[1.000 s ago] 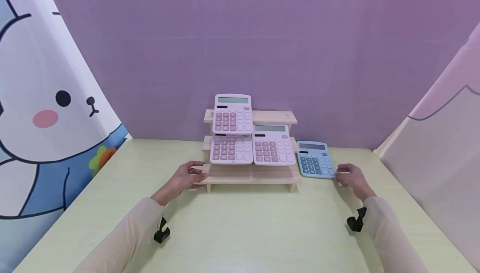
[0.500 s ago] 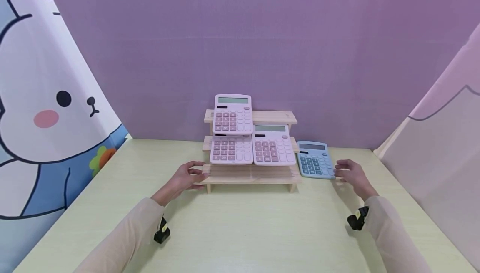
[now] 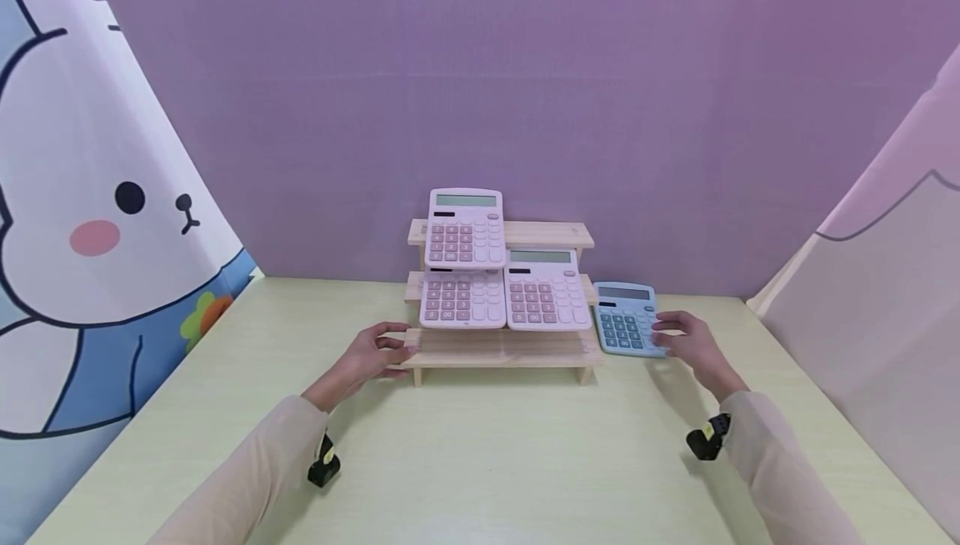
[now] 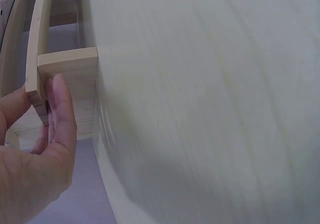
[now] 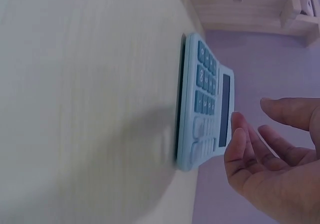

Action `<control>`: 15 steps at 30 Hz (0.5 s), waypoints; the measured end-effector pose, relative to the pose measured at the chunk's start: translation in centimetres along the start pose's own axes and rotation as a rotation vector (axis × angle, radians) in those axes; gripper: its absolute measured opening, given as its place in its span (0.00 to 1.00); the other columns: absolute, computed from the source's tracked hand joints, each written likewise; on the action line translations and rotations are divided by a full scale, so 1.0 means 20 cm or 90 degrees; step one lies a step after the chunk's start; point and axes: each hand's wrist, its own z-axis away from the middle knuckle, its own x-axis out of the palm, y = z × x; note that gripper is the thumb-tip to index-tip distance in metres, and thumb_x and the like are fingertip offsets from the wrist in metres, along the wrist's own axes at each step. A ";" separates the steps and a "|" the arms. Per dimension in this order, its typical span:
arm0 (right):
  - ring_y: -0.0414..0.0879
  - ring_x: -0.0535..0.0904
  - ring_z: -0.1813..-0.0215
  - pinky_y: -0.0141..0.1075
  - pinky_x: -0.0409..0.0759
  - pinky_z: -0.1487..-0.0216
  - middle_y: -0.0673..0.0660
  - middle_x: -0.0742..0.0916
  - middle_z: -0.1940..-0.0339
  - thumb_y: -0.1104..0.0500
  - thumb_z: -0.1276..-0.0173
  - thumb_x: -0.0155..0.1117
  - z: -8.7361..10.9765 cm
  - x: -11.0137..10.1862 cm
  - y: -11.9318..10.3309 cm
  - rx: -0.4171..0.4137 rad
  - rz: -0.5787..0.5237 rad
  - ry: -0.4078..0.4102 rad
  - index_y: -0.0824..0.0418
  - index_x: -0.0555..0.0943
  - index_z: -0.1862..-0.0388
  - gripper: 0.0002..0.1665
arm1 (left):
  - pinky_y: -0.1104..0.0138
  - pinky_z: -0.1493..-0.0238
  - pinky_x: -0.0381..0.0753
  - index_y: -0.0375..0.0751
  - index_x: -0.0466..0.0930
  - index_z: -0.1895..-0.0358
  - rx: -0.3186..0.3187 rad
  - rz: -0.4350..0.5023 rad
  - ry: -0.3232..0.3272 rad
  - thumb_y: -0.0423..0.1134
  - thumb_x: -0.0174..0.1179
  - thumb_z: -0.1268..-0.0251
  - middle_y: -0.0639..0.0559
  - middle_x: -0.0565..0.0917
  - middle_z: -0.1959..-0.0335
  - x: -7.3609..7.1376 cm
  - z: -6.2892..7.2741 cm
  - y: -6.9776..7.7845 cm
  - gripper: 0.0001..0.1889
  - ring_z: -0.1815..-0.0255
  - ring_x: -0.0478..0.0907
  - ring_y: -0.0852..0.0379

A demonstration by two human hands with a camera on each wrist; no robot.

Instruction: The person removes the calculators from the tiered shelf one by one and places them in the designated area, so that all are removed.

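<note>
My left hand point(image 3: 372, 352) pinches the left end of the lowest shelf of a wooden tiered stand point(image 3: 502, 359). In the left wrist view the thumb lies on one side of the board point(image 4: 34, 87) and the fingers on the other. Over the right edge of a light blue calculator point(image 3: 626, 324) hovers my right hand point(image 3: 697, 347), its fingers loosely bent with nothing between them. The right wrist view shows a gap between thumb and fingers above the blue calculator point(image 5: 202, 104), which lies flat on the table.
One pink calculator point(image 3: 467, 228) leans on the stand's top tier. Below it, another pink calculator point(image 3: 462, 299) and a third pink calculator point(image 3: 548, 289) stand side by side on the middle tier. A purple wall point(image 3: 675, 112) rises behind the pale table point(image 3: 487, 462).
My right hand has moved from beside the blue calculator's right edge leftward and up, so that its fingers now overlap the keys. The left hand and stand have stayed put.
</note>
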 end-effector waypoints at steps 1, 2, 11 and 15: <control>0.28 0.73 0.65 0.28 0.78 0.63 0.75 0.73 0.45 0.64 0.35 0.54 0.00 0.00 -0.01 -0.005 -0.001 0.000 0.75 0.62 0.40 0.27 | 0.58 0.57 0.85 0.37 0.62 0.37 0.000 0.000 -0.001 0.33 0.59 0.40 0.45 0.71 0.58 0.00 0.00 0.00 0.28 0.68 0.75 0.58; 0.29 0.73 0.64 0.29 0.78 0.62 0.75 0.73 0.45 0.64 0.35 0.54 0.00 0.01 -0.02 -0.011 0.001 -0.002 0.75 0.62 0.40 0.27 | 0.58 0.57 0.85 0.37 0.62 0.37 -0.001 0.002 -0.002 0.33 0.59 0.40 0.45 0.71 0.58 0.00 0.00 0.00 0.28 0.68 0.75 0.58; 0.42 0.76 0.59 0.39 0.81 0.57 0.74 0.74 0.46 0.65 0.35 0.55 0.00 0.06 -0.13 -0.027 0.014 -0.003 0.73 0.63 0.41 0.26 | 0.58 0.57 0.85 0.36 0.61 0.37 0.002 0.008 -0.006 0.32 0.59 0.40 0.45 0.72 0.59 0.00 0.00 0.00 0.28 0.68 0.75 0.59; 0.50 0.76 0.55 0.41 0.81 0.55 0.74 0.74 0.46 0.66 0.35 0.54 0.00 0.08 -0.18 -0.036 0.019 -0.006 0.73 0.63 0.41 0.25 | 0.58 0.57 0.85 0.35 0.61 0.37 0.006 0.007 -0.008 0.33 0.59 0.40 0.45 0.72 0.59 -0.01 0.01 0.00 0.28 0.68 0.76 0.59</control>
